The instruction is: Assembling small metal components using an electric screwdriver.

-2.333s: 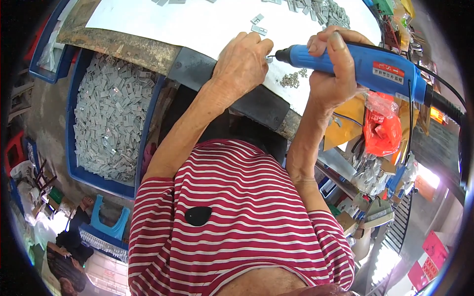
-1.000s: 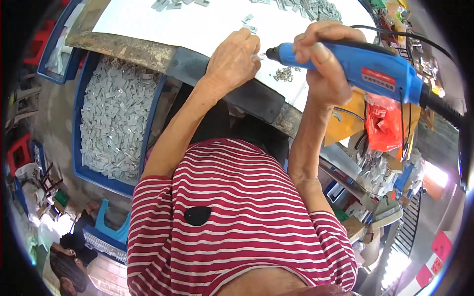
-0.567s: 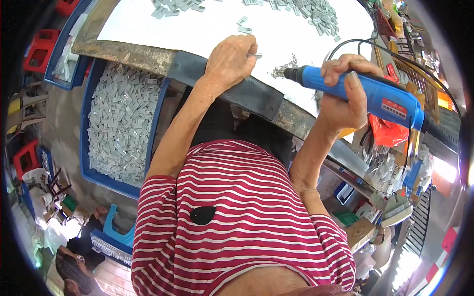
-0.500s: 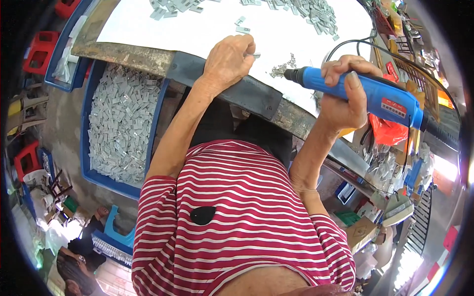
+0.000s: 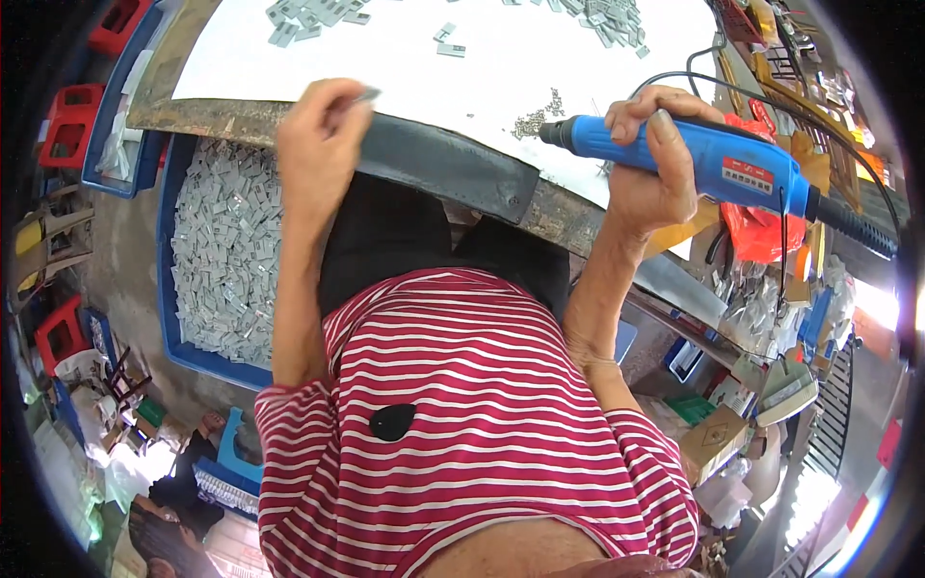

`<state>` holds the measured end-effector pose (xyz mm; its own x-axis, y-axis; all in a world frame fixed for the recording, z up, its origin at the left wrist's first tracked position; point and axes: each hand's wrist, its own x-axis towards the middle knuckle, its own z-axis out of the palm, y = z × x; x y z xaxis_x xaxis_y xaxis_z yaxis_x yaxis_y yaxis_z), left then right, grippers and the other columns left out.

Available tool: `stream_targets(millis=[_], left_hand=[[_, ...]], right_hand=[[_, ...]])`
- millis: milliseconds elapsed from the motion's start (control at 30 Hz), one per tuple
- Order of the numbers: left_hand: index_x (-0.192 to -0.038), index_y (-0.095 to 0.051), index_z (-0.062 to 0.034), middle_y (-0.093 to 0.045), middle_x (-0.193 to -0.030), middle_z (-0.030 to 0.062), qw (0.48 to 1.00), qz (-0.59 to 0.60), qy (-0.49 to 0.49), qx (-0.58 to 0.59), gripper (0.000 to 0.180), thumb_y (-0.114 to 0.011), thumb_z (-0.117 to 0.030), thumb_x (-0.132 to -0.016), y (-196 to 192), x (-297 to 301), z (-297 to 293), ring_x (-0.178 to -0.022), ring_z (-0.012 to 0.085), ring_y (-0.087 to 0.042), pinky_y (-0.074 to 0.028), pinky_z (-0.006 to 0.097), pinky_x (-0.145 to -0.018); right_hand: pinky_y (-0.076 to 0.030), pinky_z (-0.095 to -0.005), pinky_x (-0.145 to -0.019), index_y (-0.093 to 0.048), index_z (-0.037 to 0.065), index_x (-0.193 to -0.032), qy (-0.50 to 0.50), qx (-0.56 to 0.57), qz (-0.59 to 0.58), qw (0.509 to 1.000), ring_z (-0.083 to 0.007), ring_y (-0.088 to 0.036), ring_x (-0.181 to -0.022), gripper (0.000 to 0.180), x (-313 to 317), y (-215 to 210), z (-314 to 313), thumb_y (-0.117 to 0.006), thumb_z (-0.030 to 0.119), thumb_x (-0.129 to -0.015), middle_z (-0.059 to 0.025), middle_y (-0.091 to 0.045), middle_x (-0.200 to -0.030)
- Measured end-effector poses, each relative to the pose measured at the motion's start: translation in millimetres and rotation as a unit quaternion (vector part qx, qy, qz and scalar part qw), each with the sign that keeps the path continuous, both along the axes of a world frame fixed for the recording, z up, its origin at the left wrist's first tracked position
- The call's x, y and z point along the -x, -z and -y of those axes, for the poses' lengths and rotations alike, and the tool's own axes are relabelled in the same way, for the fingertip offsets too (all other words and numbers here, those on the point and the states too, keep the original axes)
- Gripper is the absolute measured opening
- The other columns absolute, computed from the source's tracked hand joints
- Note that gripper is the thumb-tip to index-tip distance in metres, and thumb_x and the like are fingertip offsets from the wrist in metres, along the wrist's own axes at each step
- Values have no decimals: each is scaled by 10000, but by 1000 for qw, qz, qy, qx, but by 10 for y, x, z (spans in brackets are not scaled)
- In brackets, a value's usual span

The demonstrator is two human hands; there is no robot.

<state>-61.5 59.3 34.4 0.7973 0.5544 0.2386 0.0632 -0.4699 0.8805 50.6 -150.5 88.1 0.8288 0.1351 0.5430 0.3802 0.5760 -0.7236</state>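
Observation:
My left hand (image 5: pixel 323 135) pinches a small grey plastic piece (image 5: pixel 367 94) above the near left edge of the white work surface (image 5: pixel 414 82). In my right hand (image 5: pixel 660 159) is a blue electric screwdriver (image 5: pixel 708 164), held level with its black tip pointing left. Beneath that tip lies a heap of tiny screws (image 5: pixel 540 118), partly behind the tool. Farther back, two loose grey pieces (image 5: pixel 450 50) lie apart from a left pile of grey pieces (image 5: pixel 313 14) and a right pile (image 5: pixel 609 17).
A blue bin (image 5: pixel 173 337) full of grey pieces stands below the table's left edge. The black screwdriver cable (image 5: pixel 809 104) loops at the right. Red stools (image 5: pixel 72 125) are at the far left. Another person (image 5: pixel 169 530) is at the lower left.
My left hand has moved left, carrying the grey piece toward the side of the bin. The screwdriver has shifted slightly left, still in my right hand.

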Motion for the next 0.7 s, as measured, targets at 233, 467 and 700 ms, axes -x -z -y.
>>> stream_targets(millis=[233,467,700], left_hand=[[-880,-619,-10,-534,-712,-35,968,-82,-230,-61,146,-622,-94,-761,571,1154,-884,-624,60,-448,-370,192,-563],[-902,-622,-7,-586,-748,23,930,-141,-301,-159,169,-586,-94,-762,869,1556,-1183,-618,96,-476,-412,221,-591],[-881,-614,-30,-595,-801,46,993,-11,-106,-41,120,-592,-23,-763,107,603,-178,-700,125,-537,-436,250,-628]], right_hand=[[-429,-348,-574,-516,-14,-944,-40,56,20,997,-195,-512,-562,223,-27,74,-99,-511,13,-723,-184,-548,-777],[-429,-344,-566,-520,-22,-939,-40,83,35,995,-192,-516,-556,222,-55,122,-208,-518,7,-719,-181,-554,-766],[-457,-310,-497,-500,-49,-885,-6,19,-20,1000,-189,-529,-490,203,-27,41,-242,-546,7,-695,-161,-546,-641]])
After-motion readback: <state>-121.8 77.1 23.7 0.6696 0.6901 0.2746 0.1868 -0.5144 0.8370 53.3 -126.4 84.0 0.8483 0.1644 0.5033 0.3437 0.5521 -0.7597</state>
